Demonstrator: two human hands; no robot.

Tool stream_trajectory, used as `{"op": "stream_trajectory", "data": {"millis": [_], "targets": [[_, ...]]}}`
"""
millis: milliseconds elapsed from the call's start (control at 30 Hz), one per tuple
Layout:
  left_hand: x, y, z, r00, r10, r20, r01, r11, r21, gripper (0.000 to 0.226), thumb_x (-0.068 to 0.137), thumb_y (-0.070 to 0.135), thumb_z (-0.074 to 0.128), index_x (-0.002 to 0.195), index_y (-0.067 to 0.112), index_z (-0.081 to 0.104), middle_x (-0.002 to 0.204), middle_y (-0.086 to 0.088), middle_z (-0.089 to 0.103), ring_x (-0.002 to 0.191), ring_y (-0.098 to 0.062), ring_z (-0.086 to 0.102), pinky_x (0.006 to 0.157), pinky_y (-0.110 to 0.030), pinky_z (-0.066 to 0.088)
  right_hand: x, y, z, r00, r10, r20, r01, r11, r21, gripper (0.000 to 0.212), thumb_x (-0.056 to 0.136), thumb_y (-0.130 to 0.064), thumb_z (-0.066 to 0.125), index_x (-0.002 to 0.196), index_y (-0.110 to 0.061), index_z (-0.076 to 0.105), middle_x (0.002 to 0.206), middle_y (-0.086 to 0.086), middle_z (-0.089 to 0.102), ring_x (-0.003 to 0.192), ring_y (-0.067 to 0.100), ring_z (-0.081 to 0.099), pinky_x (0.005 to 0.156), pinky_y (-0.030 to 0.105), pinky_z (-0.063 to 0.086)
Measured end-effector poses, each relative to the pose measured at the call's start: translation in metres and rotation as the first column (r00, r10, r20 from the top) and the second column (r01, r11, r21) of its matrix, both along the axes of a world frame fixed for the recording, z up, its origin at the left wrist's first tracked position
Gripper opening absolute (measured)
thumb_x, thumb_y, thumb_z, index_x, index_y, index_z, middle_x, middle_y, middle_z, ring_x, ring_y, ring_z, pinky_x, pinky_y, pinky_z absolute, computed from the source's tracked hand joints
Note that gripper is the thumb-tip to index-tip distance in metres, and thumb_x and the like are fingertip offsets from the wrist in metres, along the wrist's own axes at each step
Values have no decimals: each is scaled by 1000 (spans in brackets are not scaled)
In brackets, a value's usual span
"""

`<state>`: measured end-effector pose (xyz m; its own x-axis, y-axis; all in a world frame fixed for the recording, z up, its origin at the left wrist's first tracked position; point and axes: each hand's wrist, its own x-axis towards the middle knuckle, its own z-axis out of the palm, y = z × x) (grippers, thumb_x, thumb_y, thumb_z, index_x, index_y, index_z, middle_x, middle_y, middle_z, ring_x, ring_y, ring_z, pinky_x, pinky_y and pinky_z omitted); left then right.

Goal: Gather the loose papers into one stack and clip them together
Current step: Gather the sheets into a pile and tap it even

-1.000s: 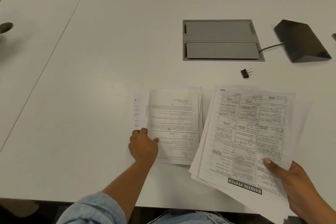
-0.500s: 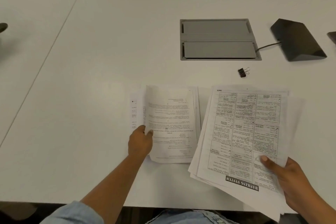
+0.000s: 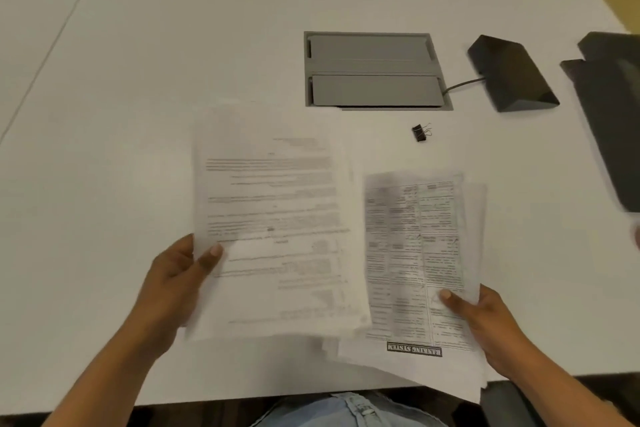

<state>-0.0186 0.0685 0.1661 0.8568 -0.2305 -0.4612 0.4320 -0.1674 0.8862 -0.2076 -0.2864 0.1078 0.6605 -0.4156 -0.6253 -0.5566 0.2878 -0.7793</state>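
Note:
My left hand (image 3: pixel 176 274) grips the left edge of a bundle of text pages (image 3: pixel 273 218), lifted off the white table and blurred by motion. Its right edge overlaps the second bundle. My right hand (image 3: pixel 485 326) holds that second bundle, the table-printed pages (image 3: pixel 422 253) with a "BANKING SYSTEM" heading, by the lower right corner, thumb on top. A small black binder clip (image 3: pixel 419 133) lies on the table beyond the papers, apart from both hands.
A grey cable hatch (image 3: pixel 374 69) is set into the table (image 3: pixel 138 80) behind the clip. A dark wedge-shaped device (image 3: pixel 512 76) with a cable sits to its right, and a dark flat object (image 3: pixel 613 114) at the right edge. The table's near edge runs below the papers.
My left hand has picked the text pages up off the table and brought them right, over the edge of the other bundle. The right hand's bundle has turned more upright.

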Motion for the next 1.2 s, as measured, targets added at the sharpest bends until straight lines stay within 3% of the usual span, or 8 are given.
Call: {"op": "stream_trajectory", "data": {"millis": [100,267,467,567,667,800,900,1200], "targets": [[-18,-24,5,992,-107,-59,106,994,-26,25,91,19,58,114,15,69,108,-3,77,97,-25,74,86,-47,58,14,15,3,998,55,17,-56,998,26,32,84,-15,66,115,-9,67,104,10,77,92,27,74,72,36,61],[-37,-57,-4,983,-166,-81,168,986,11,21,94,21,59,112,22,70,107,12,76,98,-11,73,87,-36,58,36,35,13,991,124,54,-124,992,-4,50,69,-46,79,106,-13,73,97,9,78,90,26,75,71,32,59],[-29,-67,-11,987,-139,80,109,947,301,55,67,66,66,113,35,60,105,19,68,82,-6,63,72,-26,52,48,35,24,984,140,110,-150,985,81,34,82,-31,67,109,-12,73,104,14,76,96,32,73,74,38,60],[-14,-70,-14,992,-96,-84,101,993,54,57,75,62,68,124,35,56,117,15,69,105,-14,67,91,-42,55,52,36,27,984,159,82,-167,980,106,27,94,-25,54,110,-15,73,104,12,76,96,31,73,74,37,59],[-9,-80,-15,951,-176,-255,117,966,-231,42,88,37,66,129,30,60,121,8,71,114,-19,67,101,-46,50,58,36,29,994,96,46,-103,977,189,46,93,-57,36,102,-28,71,93,-3,79,84,15,75,73,33,58],[-7,-95,-14,975,-155,-157,127,976,-178,34,88,17,70,121,22,66,113,3,75,105,-22,72,89,-42,58,67,32,30,970,181,164,-199,975,103,52,71,-50,74,113,-19,69,113,8,74,98,23,73,76,34,60],[0,-104,-12,991,-133,-21,129,984,-120,36,82,9,76,115,20,67,110,2,75,101,-22,72,82,-39,61,75,24,30,958,163,234,-158,987,-40,36,78,-20,71,113,-15,70,115,8,74,105,25,71,83,35,58],[13,-122,-10,942,-107,318,138,987,-77,38,77,16,81,100,39,62,99,13,70,91,-4,70,77,-23,60,105,14,49,856,227,464,-129,964,-234,41,78,-13,74,117,-26,65,117,6,70,111,23,66,87,37,54]]}}
